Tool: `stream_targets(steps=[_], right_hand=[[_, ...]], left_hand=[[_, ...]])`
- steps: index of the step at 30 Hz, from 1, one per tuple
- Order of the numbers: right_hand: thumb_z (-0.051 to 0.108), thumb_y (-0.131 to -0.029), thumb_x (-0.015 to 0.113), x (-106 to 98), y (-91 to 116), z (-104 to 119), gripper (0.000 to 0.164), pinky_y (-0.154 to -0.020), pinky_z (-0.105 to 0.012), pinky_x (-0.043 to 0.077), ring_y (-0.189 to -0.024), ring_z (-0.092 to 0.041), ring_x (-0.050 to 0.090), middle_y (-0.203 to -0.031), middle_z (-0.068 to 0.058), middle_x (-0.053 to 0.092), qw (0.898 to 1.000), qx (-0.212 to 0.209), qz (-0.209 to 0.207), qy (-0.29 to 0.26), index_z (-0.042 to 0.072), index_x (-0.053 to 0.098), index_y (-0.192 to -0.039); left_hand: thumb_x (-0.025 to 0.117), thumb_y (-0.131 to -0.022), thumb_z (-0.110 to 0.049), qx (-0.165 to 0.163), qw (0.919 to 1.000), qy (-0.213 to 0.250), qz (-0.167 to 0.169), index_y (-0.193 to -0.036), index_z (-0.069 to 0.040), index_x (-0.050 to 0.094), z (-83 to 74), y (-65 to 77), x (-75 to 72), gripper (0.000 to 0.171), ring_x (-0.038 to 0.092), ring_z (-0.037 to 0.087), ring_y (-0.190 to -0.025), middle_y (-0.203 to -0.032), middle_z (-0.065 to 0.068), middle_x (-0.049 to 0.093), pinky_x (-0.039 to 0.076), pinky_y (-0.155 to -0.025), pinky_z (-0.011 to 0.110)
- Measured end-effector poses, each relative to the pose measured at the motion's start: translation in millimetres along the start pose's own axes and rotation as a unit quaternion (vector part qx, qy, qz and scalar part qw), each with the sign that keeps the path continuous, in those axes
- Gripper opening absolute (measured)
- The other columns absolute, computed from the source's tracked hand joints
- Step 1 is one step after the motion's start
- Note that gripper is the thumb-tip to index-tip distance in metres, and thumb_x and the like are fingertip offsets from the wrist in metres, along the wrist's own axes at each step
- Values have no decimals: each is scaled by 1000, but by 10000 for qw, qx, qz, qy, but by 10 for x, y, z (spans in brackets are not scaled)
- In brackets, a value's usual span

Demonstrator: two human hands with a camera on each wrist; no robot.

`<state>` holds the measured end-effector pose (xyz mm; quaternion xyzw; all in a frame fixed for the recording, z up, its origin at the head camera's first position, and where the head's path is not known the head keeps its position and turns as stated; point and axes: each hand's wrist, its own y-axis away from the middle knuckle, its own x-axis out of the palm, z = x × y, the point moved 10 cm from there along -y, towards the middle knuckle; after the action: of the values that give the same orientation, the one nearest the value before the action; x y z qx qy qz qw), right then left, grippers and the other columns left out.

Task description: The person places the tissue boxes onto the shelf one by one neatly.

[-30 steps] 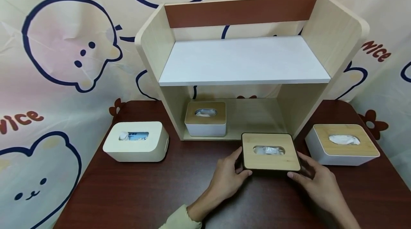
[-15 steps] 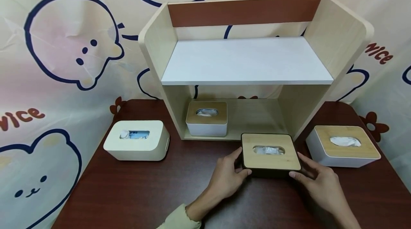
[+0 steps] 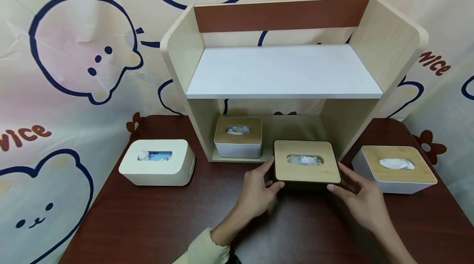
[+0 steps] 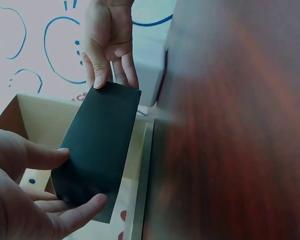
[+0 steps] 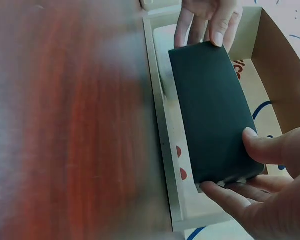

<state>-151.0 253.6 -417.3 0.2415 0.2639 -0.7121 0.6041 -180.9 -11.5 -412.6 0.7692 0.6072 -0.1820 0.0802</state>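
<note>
Both hands hold a tissue box with a light wooden lid (image 3: 307,173) and black walls (image 4: 97,145), one hand at each end. My left hand (image 3: 255,190) grips its left end, thumb at the front wall and a finger along the side. Gripping the right end the same way is my right hand (image 3: 361,200). White tissue shows in the lid's oval slot. In the head view the box's back part overlaps the lower shelf (image 3: 292,126) of a wooden shelf unit. A smaller white tissue box (image 3: 238,149) with a wooden lid stands on that shelf's left side.
On the dark red-brown table (image 3: 155,231), a cream tissue box (image 3: 157,177) stands left of the shelf unit. A white one with a wooden lid (image 3: 392,173) stands at the right, close by my right hand. The unit's white upper shelf (image 3: 283,70) juts out above the lower one.
The black tissue box has moved away from me and slightly left, to the lower shelf's front edge, with both hands moving along. The other boxes stay where they were.
</note>
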Motion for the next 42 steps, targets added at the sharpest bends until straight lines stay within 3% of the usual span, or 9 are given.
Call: stream_targets(steps=[4,7,12,15,18,23,30,36,42], right_hand=[[23,-97,83,51,-118,57,69,-65,-13,52,-120,-10,67,-153,-23,60,9994,-97,70,-332,12,54,-159],[17,-99,80,112,-205,85,68,-74,-8,54,-123,-8,66,-153,-25,58,9965,-155,143,-804,10,51,-160],[6,-101,75,202,-319,97,67,-83,-5,54,-137,-34,58,-158,-29,52,9919,-148,137,-1251,6,47,-162],[2,-101,72,262,-366,85,67,-82,-5,54,-139,-41,56,-161,-28,50,9905,-86,124,-1369,5,45,-162],[1,-102,71,307,-403,70,67,-82,-5,53,-141,-44,55,-162,-28,48,9881,-10,118,-1535,5,44,-163],[3,-104,69,338,-472,37,66,-83,-1,50,-143,-45,53,-160,-29,49,9872,80,79,-1593,6,43,-164],[7,-105,68,412,-573,-26,66,-79,-3,47,-142,-44,54,-160,-30,49,9910,169,120,-1319,6,41,-165],[11,-107,66,431,-630,-54,64,-80,-1,42,-145,-43,52,-162,-27,49,9934,255,28,-1122,7,41,-165],[12,-108,64,487,-700,-79,64,-82,4,39,-150,-41,50,-164,-25,47,9899,495,-69,-1330,9,39,-167]], left_hand=[[78,-97,-2,4,9998,-139,-118,-158,4,47,0,-103,-53,69,76,22,-92,-158,24,54,64,-95,35],[77,-98,-5,-137,9995,-217,-193,-160,2,47,26,-168,-83,69,49,7,-52,-157,23,56,62,-76,23],[74,-101,-6,-297,9991,-147,-271,-162,0,43,68,-253,-84,69,31,4,-47,-103,17,75,35,-50,18],[72,-102,-4,-254,9987,-209,-378,-162,1,42,69,-292,-85,68,32,6,-47,-61,1,47,29,-46,18],[70,-102,-3,-206,9985,-238,-443,-162,1,42,61,-324,-84,67,30,7,-43,-51,1,42,27,-43,18],[68,-104,-2,-223,9986,-180,-448,-163,2,41,79,-395,-62,65,28,6,-40,-66,24,63,26,-41,17],[66,-103,2,-226,9981,-244,-518,-162,6,40,160,-499,-18,64,29,6,-41,-50,9,49,28,-43,19],[65,-103,1,-339,9968,-451,-562,-161,7,41,246,-559,37,62,29,6,-40,-102,38,73,31,-46,20],[63,-105,-1,-453,9945,-656,-678,-163,3,41,289,-648,70,62,32,7,-43,-112,32,75,31,-47,21]])
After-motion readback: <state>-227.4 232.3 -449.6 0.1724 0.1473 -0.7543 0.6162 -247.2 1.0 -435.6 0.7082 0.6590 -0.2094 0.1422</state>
